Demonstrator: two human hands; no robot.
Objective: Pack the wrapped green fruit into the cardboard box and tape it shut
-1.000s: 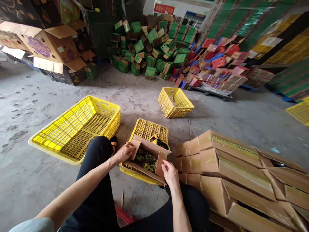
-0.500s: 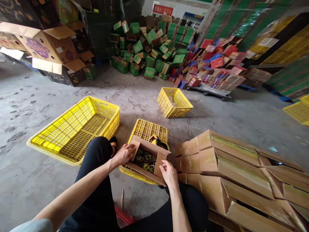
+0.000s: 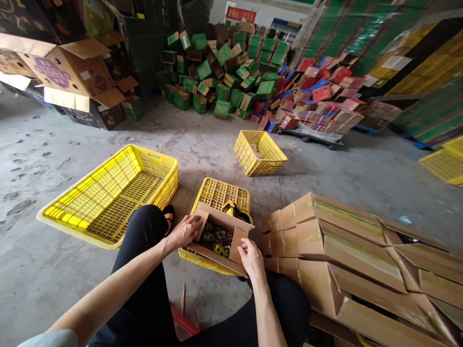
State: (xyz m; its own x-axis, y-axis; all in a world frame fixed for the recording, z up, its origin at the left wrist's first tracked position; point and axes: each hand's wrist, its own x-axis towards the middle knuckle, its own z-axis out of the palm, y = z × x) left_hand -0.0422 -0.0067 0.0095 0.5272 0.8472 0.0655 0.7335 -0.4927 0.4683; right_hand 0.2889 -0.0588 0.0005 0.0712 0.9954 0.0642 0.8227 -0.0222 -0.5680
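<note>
L. hand [image 3: 186, 231]: fingers bent on L. flap [image 3: 201, 223], prob. steadying it; pinch unclear. Ctr.: open cardboard box [image 3: 216, 259] atop yellow crate [image 3: 220, 193], prob. for knee-ht. access; plain brown, w/ dark & yellow-green contents [image 3: 217, 237]. R. hand [image 3: 252, 259]: fingers curled at R. flap [image 3: 238, 243]; grip unclear. Far R.: stacked cartons [image 3: 309, 241], adj.

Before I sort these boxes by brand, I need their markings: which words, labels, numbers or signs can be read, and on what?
Nothing can be quoted with certainty.
Red sign, back wall: characters too small and blurred.
Open carton, left: purple lettering, too blurred.
White label, yellow stack: unreadable.
Box between the hands: no text visible.
</note>
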